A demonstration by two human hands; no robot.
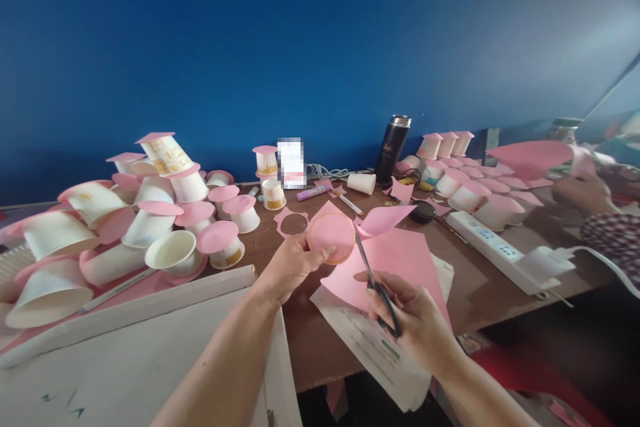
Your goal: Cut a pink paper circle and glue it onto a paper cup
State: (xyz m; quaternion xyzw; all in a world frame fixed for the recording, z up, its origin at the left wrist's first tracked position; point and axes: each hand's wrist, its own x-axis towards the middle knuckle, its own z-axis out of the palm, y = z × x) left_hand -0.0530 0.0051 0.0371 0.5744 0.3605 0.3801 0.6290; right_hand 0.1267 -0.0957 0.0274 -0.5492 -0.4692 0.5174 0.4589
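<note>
My left hand [293, 267] pinches the lower left of a round pink paper [331, 237] with a yellowish rim, thumb on top. Scissors [373, 277] with dark handles sit in my right hand [407, 313], their blades pointing up beside the disc's right edge. A pink strip [387, 219] curls up to the right of the blades. Beneath both hands lies a larger pink sheet [405, 257], over white printed papers [385, 347]. Left of the disc is a pink scrap [291, 222] with a round hole.
Paper cups with pink discs [217, 240] are heaped at left, behind a white box [150, 347]. A black bottle [393, 150], phone [291, 163] and power strip [493, 247] stand or lie beyond. Another person's hand [583, 193] holds pink paper at right.
</note>
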